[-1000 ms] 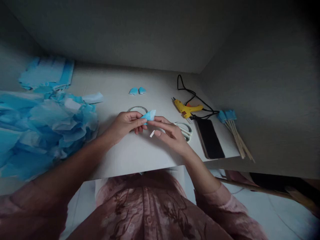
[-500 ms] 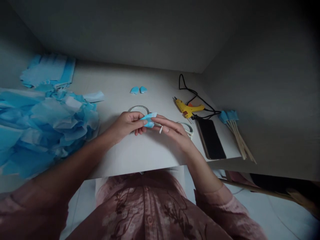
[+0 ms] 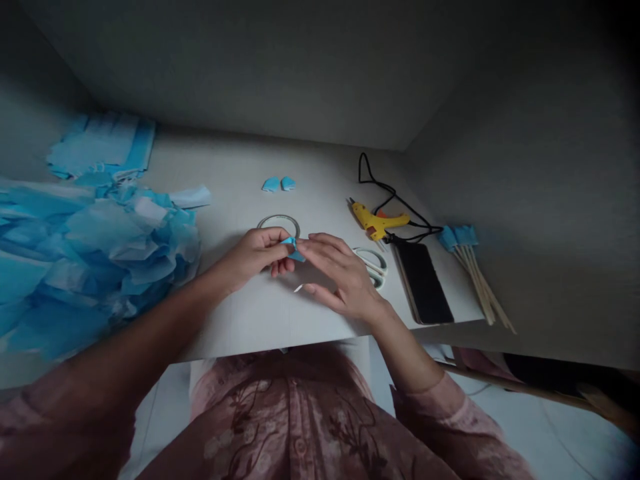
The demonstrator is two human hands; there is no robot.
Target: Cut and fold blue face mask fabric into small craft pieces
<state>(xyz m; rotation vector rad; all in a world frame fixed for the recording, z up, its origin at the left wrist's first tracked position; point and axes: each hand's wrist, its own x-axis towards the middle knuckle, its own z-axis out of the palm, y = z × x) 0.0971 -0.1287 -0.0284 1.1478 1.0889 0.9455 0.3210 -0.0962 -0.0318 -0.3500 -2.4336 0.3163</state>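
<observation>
My left hand (image 3: 255, 257) pinches a small piece of light-blue fabric (image 3: 299, 255) between thumb and fingers, above the white table. It looks folded over, with a narrower crease near the fingertips. From the other side my right hand (image 3: 345, 273) touches the fabric with stretched fingertips. Its thumb stands apart, and a small white strip (image 3: 299, 289) sticks out from the thumb tip. Just behind my left hand lies a roll of tape (image 3: 278, 217), partly covered. Scissors with pale handles (image 3: 384, 263) lie beside my right hand, their blades hidden.
Loose blue and white fabric pieces (image 3: 110, 260) heap up at left, before a stack of face masks (image 3: 107, 143). Two small blue folded pieces (image 3: 271, 185) lie further back. To the right are a yellow glue gun (image 3: 380, 221), a phone (image 3: 425, 283) and blue-topped sticks (image 3: 473, 270).
The blue fabric, flatter before, is now folded over at my left fingertips. My right thumb has moved down and away from the fingers, carrying the white strip with it.
</observation>
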